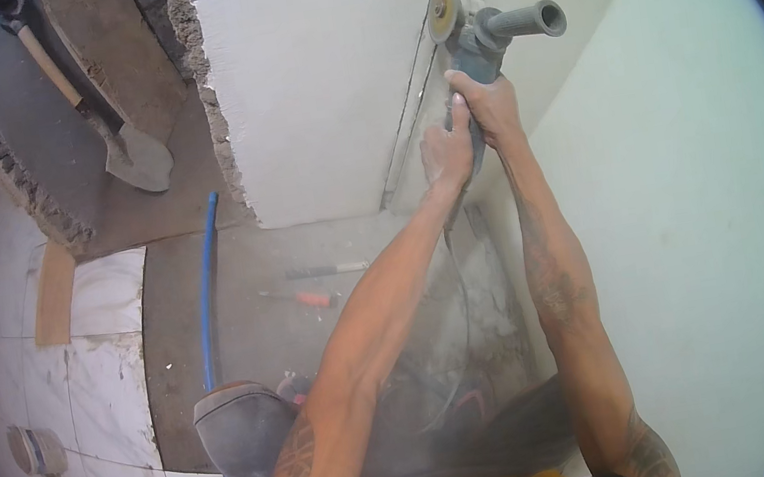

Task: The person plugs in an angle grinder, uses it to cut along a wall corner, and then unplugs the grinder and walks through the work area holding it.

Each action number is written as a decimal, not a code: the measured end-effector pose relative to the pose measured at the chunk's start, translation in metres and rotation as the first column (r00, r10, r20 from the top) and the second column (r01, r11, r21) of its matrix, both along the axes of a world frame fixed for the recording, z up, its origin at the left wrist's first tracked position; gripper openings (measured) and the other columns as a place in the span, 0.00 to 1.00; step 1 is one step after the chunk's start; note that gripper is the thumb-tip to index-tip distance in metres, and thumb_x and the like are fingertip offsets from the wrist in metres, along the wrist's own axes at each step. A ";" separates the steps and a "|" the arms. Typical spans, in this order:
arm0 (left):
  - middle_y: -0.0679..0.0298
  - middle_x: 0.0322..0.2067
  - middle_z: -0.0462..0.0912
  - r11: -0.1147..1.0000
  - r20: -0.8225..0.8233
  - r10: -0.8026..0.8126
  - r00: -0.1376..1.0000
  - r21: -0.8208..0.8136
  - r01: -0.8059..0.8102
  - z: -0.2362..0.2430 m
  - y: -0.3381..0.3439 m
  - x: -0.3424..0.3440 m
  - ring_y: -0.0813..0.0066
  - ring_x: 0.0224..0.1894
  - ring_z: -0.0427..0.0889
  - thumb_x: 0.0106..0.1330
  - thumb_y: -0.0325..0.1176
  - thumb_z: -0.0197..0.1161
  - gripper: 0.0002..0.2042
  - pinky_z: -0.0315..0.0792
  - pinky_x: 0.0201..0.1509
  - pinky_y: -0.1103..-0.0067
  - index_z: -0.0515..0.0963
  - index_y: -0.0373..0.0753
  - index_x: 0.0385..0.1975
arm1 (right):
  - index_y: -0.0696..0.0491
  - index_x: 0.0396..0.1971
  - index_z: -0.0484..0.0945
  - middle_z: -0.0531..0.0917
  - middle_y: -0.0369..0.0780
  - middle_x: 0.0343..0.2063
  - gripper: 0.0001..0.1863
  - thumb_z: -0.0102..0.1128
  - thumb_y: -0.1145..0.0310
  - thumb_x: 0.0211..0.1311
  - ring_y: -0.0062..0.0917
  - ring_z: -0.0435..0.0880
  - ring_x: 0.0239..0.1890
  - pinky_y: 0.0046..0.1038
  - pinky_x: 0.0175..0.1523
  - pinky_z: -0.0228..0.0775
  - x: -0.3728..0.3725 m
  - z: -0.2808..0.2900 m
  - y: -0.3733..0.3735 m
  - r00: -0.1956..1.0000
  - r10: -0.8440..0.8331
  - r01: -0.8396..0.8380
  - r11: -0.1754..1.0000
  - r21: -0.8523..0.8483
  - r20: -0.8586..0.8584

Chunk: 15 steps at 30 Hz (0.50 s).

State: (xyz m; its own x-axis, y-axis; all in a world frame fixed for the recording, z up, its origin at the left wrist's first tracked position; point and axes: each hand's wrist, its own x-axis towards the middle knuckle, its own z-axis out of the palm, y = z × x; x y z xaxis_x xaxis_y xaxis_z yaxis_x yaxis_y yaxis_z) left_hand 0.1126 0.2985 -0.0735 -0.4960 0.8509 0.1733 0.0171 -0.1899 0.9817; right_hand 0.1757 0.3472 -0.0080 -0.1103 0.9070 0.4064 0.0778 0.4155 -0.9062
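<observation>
An angle grinder (476, 40) with a round disc (445, 9) and a side handle (525, 21) is held up against a white plastered wall (320, 72), the disc at a thin cut line (412, 107) in the plaster. My right hand (487, 105) grips the grinder's body just below the head. My left hand (446, 153) is wrapped round the rear of the body, lower down. Both forearms reach up from the lower edge. The cord (462, 315) hangs down between them.
A shovel (127, 149) leans at the upper left by broken brickwork (205, 78). A blue hose (206, 302) runs along the concrete floor. A red-handled tool (305, 298) and a dark-and-white one (328, 269) lie on the floor. My knee (243, 429) shows below. Pale wall (689, 195) at right.
</observation>
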 end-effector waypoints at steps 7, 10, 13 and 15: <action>0.36 0.33 0.82 1.000 -0.022 -0.003 1.000 -0.001 0.003 0.016 -0.004 -0.004 0.39 0.43 0.82 0.68 0.65 0.44 0.37 0.71 0.49 0.58 0.83 0.28 0.38 | 0.60 0.32 0.79 0.81 0.38 0.25 0.15 0.69 0.64 0.52 0.22 0.80 0.25 0.25 0.30 0.73 0.000 0.009 0.005 1.000 -0.001 0.001 1.000 -0.027 0.014; 0.37 0.33 0.82 1.000 -0.010 -0.004 1.000 0.017 0.005 0.016 -0.001 -0.004 0.40 0.43 0.82 0.68 0.64 0.44 0.37 0.71 0.49 0.58 0.82 0.28 0.38 | 0.60 0.31 0.79 0.81 0.38 0.25 0.14 0.69 0.64 0.52 0.22 0.81 0.25 0.25 0.30 0.73 -0.003 0.010 0.009 1.000 0.003 -0.003 0.999 -0.037 -0.015; 0.37 0.34 0.82 1.000 -0.005 -0.019 1.000 0.000 0.019 0.019 -0.002 -0.004 0.40 0.44 0.82 0.68 0.64 0.45 0.37 0.71 0.49 0.57 0.82 0.28 0.38 | 0.60 0.31 0.79 0.81 0.38 0.25 0.14 0.69 0.64 0.52 0.22 0.81 0.25 0.25 0.30 0.73 -0.001 0.008 0.010 1.000 -0.003 0.003 0.999 -0.051 -0.006; 0.36 0.34 0.82 0.999 -0.007 -0.026 1.000 -0.019 0.026 0.019 -0.003 -0.005 0.39 0.44 0.82 0.68 0.64 0.45 0.37 0.71 0.50 0.57 0.82 0.28 0.38 | 0.60 0.30 0.79 0.81 0.38 0.25 0.15 0.70 0.64 0.51 0.22 0.81 0.25 0.25 0.30 0.73 0.000 0.008 0.009 1.000 -0.013 0.013 0.999 -0.048 0.007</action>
